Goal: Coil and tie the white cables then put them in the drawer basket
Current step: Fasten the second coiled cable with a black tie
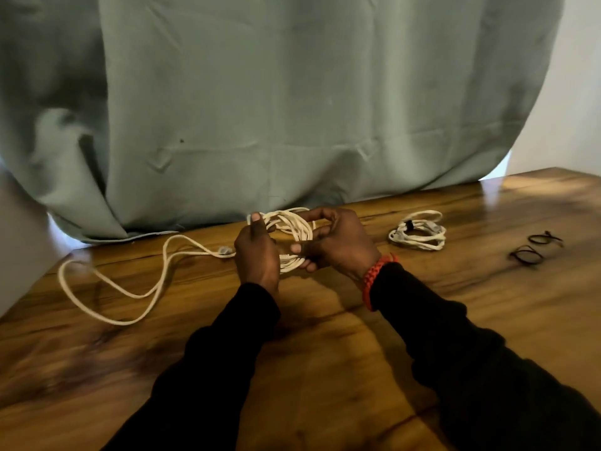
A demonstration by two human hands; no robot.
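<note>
Head view only. Holding a half-wound white cable (294,231) just above the wooden surface (325,353), both hands curled round the coil: left hand (257,252) gripping the near-left side with thumb up on the loops, right hand (338,242) pinching the right side, fingers (304,247) tucked through the bundle. Trailing off to the left — a loose tail (110,288) lying in slack bends on the surface, so winding judged unfinished. Sitting to the right, well apart, a finished coil (418,231) already bound with a dark tie. Lying further right, two black ties (533,249). Looking light, soft and springy (loops likely wanting to fan open if released) — best pinching across all strands at one spot while drawing in the tail. Not showing any drawer basket here.
</note>
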